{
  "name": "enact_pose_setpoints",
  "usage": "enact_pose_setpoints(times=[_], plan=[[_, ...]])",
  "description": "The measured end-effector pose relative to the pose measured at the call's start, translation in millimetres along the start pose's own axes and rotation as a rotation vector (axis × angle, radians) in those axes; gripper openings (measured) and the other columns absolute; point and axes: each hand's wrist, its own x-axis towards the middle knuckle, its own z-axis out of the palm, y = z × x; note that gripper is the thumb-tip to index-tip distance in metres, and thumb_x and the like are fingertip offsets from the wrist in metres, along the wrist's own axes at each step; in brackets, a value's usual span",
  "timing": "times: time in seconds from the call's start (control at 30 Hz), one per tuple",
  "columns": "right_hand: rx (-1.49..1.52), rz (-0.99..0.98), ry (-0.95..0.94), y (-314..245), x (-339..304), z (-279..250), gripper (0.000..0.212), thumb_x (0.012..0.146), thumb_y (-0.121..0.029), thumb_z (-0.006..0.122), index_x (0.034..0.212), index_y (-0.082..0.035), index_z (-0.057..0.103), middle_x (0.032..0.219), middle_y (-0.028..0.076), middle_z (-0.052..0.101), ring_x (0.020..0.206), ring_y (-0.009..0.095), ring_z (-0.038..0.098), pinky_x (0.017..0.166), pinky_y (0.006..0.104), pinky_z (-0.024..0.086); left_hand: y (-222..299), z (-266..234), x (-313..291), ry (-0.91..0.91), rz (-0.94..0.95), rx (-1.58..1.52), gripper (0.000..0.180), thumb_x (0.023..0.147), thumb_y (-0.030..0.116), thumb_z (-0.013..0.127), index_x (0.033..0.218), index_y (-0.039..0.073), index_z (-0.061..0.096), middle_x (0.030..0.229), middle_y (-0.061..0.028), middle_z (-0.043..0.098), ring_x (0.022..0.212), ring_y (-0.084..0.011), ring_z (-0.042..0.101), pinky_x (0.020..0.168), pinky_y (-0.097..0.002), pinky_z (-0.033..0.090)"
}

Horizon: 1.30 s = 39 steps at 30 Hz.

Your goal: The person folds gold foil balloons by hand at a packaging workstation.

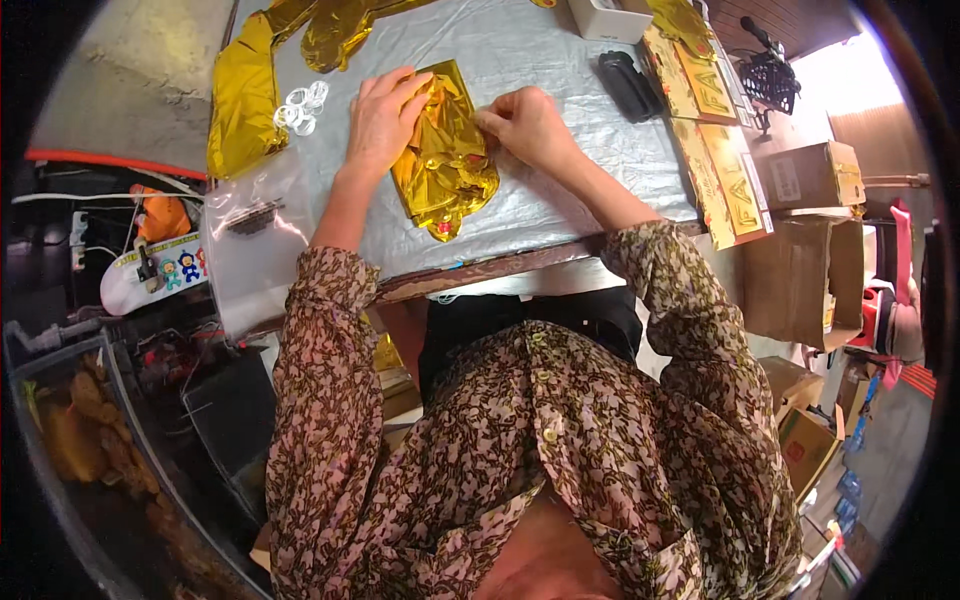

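A folded gold foil balloon (445, 150) lies crinkled near the front edge of the table, its lower end bunched and marked with small red spots. Stretched fingers of my left hand (385, 118) rest over its upper left side, pressing the foil. At its right edge, the thumb and forefinger of my right hand (532, 125) pinch the foil, with the other fingers curled in. More gold foil balloons (243, 95) lie flat along the table's left and far sides. Left of my left hand sits a small heap of white rings (301, 108).
Silvery sheeting covers the table (620, 185). On its right are a black case (628, 87), a white box (610, 20) and printed gold packets (715, 170). A clear plastic bag (258, 240) hangs over the left edge. Cardboard boxes (800, 265) stand to the right.
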Motion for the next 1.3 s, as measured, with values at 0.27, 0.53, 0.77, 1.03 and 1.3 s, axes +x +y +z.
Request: enact_pose_setpoints(times=[0.27,0.53,0.77,1.03,1.3], plan=[[-0.007,0.010,-0.114,15.2,8.1,4.2,0.025,0.088,-0.019,0.080,0.075,0.001,0.075,0.064,0.009,0.071,0.057,0.017,0.067,0.058,0.0326,0.054,-9.8,-1.1,-2.7,-0.031,0.060,-0.095,0.031,0.099,0.022,0.066,0.128,0.020,0.076,0.137,-0.0057,0.068,0.120,-0.0324,0.060,0.105,-0.0448,0.049],[-0.363,-0.753,0.023,11.0,-6.1,-4.2,0.025,0.087,-0.008,0.078,0.111,-0.004,0.074,0.121,0.010,0.071,0.102,0.032,0.070,0.084,0.0410,0.059,-9.7,-5.3,-6.8,-0.097,0.073,-0.044,0.040,0.098,0.026,0.069,0.136,0.017,0.071,0.147,-0.0080,0.062,0.127,-0.0353,0.056,0.111,-0.0432,0.046],[-0.288,-0.744,-0.164,24.8,-8.5,-7.3,0.025,0.088,-0.004,0.077,0.113,-0.004,0.074,0.125,0.011,0.069,0.111,0.032,0.068,0.094,0.0401,0.057,-9.7,-7.9,-6.8,-0.148,0.061,-0.061,0.046,0.097,0.030,0.070,0.141,0.019,0.067,0.152,-0.0078,0.058,0.135,-0.0357,0.053,0.116,-0.0440,0.044],[-0.391,-0.752,-0.177,25.9,-11.6,-13.8,0.022,0.094,-0.016,0.074,0.115,-0.009,0.075,0.128,0.005,0.071,0.124,0.028,0.063,0.110,0.0450,0.044,-6.3,-39.2,-11.7,-0.173,0.021,-0.202,0.045,0.095,0.024,0.071,0.138,0.015,0.069,0.150,-0.0078,0.060,0.135,-0.0318,0.056,0.113,-0.0425,0.047],[-0.534,-0.762,-0.129,30.0,-11.4,-13.8,0.027,0.095,-0.023,0.075,0.120,-0.015,0.075,0.132,-0.001,0.071,0.129,0.026,0.060,0.112,0.0485,0.038,13.2,-112.3,-59.0,-0.374,0.353,0.012,0.051,0.085,-0.003,0.064,0.134,0.012,0.069,0.144,-0.0063,0.065,0.137,-0.0287,0.057,0.114,-0.0412,0.047]])
